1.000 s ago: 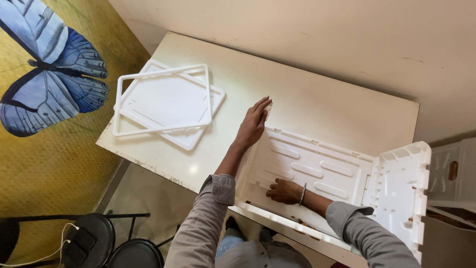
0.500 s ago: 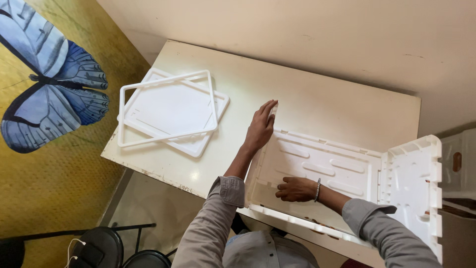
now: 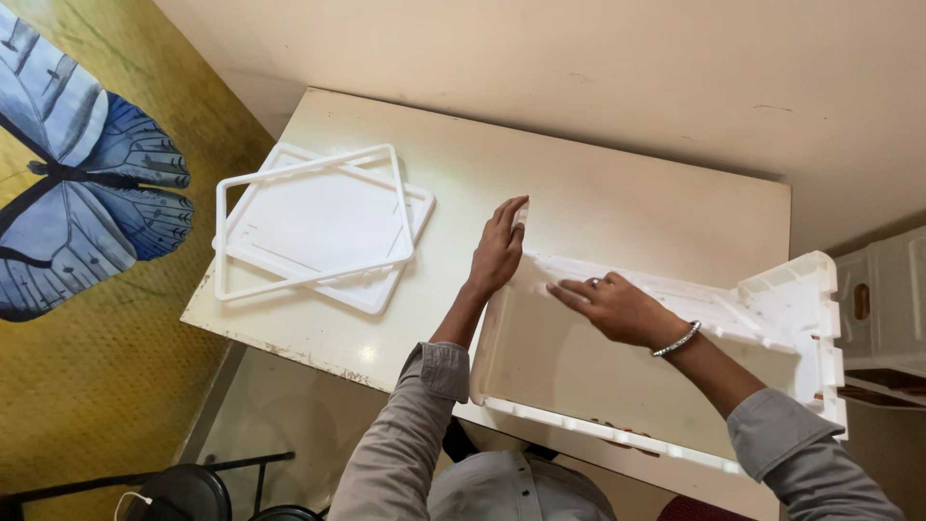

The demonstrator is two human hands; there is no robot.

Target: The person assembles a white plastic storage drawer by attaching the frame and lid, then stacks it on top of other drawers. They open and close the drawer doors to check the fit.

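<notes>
Crate [image 3: 617, 376], white, lay half-folded at the table's [image 3: 617, 193] near edge. Its far wall was steadied by the flat, open left hand [image 3: 498, 253] and pressed by the open right hand [image 3: 617, 307]; its near edge was partly hidden by sleeves.

One table [image 3: 627, 207]. Two hands: left hand [image 3: 499, 253], right hand [image 3: 617, 307]. One white crate panel assembly [image 3: 579, 362] near right. Two flat white frames [image 3: 318, 227] stacked, left. One bracelet [image 3: 675, 340].

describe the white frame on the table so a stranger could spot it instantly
Start at the cream table, then go to its left end near the butterfly wall painting. The open rectangular frame lies there on a flat white panel. Unlike the box under both hands, it is hollow and untouched.
</notes>
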